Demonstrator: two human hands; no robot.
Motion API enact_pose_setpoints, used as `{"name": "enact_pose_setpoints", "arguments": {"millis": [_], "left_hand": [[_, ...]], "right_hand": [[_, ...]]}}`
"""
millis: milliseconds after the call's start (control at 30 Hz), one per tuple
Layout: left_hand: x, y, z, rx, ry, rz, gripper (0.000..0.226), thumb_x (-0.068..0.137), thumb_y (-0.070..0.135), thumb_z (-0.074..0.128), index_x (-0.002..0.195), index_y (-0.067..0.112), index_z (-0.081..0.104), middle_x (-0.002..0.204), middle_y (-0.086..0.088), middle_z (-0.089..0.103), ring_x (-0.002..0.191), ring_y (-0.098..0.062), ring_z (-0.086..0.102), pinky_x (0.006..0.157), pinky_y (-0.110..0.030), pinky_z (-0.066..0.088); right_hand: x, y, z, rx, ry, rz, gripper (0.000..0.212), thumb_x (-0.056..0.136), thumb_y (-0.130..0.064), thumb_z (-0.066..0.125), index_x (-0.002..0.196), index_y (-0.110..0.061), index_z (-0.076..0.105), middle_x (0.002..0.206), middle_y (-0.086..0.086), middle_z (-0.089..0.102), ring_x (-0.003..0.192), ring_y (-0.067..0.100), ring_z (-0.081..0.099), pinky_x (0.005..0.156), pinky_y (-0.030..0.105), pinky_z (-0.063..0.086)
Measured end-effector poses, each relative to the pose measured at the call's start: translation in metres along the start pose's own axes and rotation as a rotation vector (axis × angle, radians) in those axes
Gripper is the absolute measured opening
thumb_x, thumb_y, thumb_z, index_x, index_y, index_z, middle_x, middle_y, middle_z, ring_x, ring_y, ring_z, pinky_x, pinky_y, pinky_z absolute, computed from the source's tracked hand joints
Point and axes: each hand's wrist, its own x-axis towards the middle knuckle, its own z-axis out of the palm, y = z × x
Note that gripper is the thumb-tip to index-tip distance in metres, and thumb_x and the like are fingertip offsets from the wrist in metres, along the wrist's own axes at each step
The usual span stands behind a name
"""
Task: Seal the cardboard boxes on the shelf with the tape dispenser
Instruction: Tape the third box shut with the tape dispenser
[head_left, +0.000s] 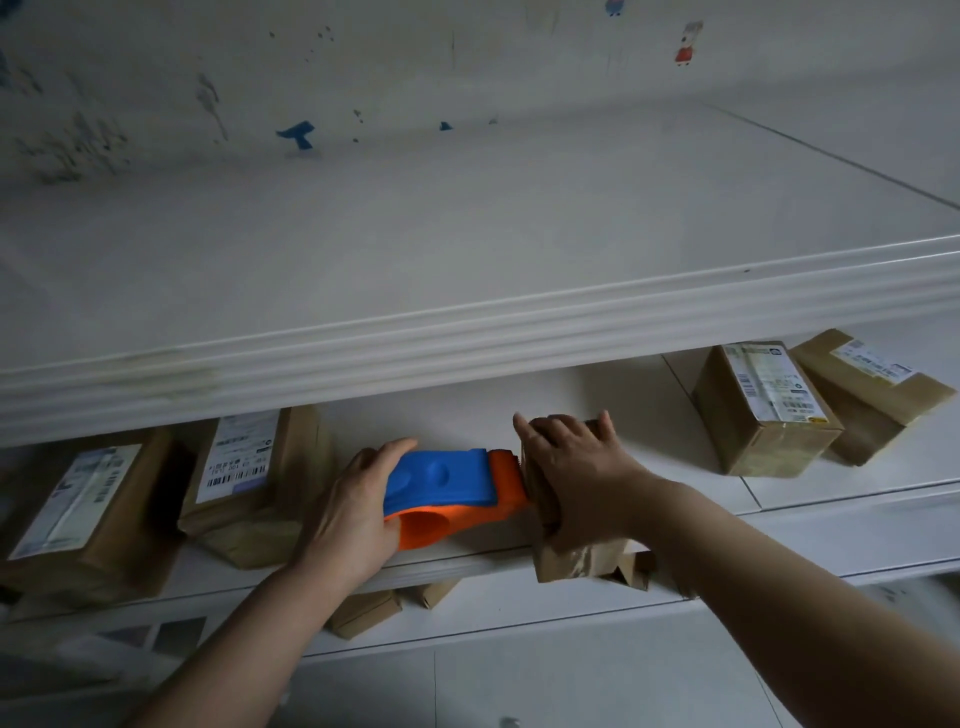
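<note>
While your left hand (353, 514) gripped the orange-and-blue tape dispenser (447, 480) at centre frame, its front end against the small cardboard box (576, 558), your right hand (576, 467) clasped that box from above. It overhung the shelf (441, 415) lip, so a hard push could have tipped it off or skewed the tape.

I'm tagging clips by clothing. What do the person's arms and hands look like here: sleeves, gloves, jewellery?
The left forearm and right forearm are bare, with no sleeve in view. The left hand and right hand wear no gloves; no ring, watch or bracelet shows.
</note>
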Motion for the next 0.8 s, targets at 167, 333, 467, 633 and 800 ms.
{"name": "enact_pose_setpoints", "arguments": {"millis": [167, 333, 467, 633, 800], "left_hand": [[0.004, 0.019, -0.005, -0.064, 0.116, 0.053, 0.08, 0.071, -0.004, 0.061, 0.139, 0.031, 0.039, 0.126, 0.002, 0.052, 0.113, -0.019, 0.053, 0.089, -0.033, 0.048], [0.02, 0.066, 0.011, 0.085, 0.045, 0.124, 0.081, 0.072, 0.006, 0.061, 0.142, 0.032, 0.031, 0.127, -0.001, 0.051, 0.111, -0.025, 0.056, 0.09, -0.038, 0.048], [0.029, 0.092, 0.027, 0.165, 0.012, 0.145, 0.08, 0.072, 0.007, 0.058, 0.142, 0.031, 0.031, 0.125, -0.001, 0.052, 0.11, -0.026, 0.055, 0.09, -0.038, 0.047], [0.036, 0.094, 0.026, 0.196, 0.006, 0.11, 0.079, 0.074, 0.003, 0.056, 0.143, 0.031, 0.029, 0.127, 0.0, 0.05, 0.115, -0.024, 0.053, 0.091, -0.036, 0.046], [0.033, 0.09, 0.025, 0.183, 0.002, 0.109, 0.08, 0.075, 0.001, 0.057, 0.144, 0.029, 0.029, 0.127, 0.0, 0.049, 0.114, -0.024, 0.053, 0.09, -0.036, 0.047]], "right_hand": [[-0.013, 0.039, 0.013, 0.602, 0.189, 0.007, 0.134, 0.055, -0.026, 0.091, 0.152, -0.012, 0.0, 0.148, 0.003, 0.018, 0.128, 0.011, 0.031, 0.1, 0.007, 0.028], [-0.028, 0.081, 0.061, 0.761, 0.164, 0.125, 0.129, 0.052, -0.032, 0.091, 0.15, -0.017, 0.009, 0.151, 0.004, 0.022, 0.141, 0.023, 0.024, 0.11, 0.025, 0.029], [-0.028, 0.092, 0.075, 0.546, 0.054, 0.203, 0.138, 0.057, -0.045, 0.088, 0.152, -0.018, -0.009, 0.16, -0.004, -0.007, 0.146, 0.02, -0.018, 0.118, 0.054, 0.001], [-0.016, 0.078, 0.074, 0.477, 0.105, 0.105, 0.15, 0.05, -0.05, 0.088, 0.148, -0.022, -0.022, 0.159, -0.008, -0.014, 0.143, 0.014, -0.026, 0.116, 0.049, -0.012], [-0.011, 0.078, 0.077, 0.421, 0.178, 0.039, 0.14, 0.056, -0.057, 0.082, 0.149, -0.023, -0.017, 0.159, -0.012, -0.008, 0.143, 0.008, -0.022, 0.116, 0.048, -0.012]]}}
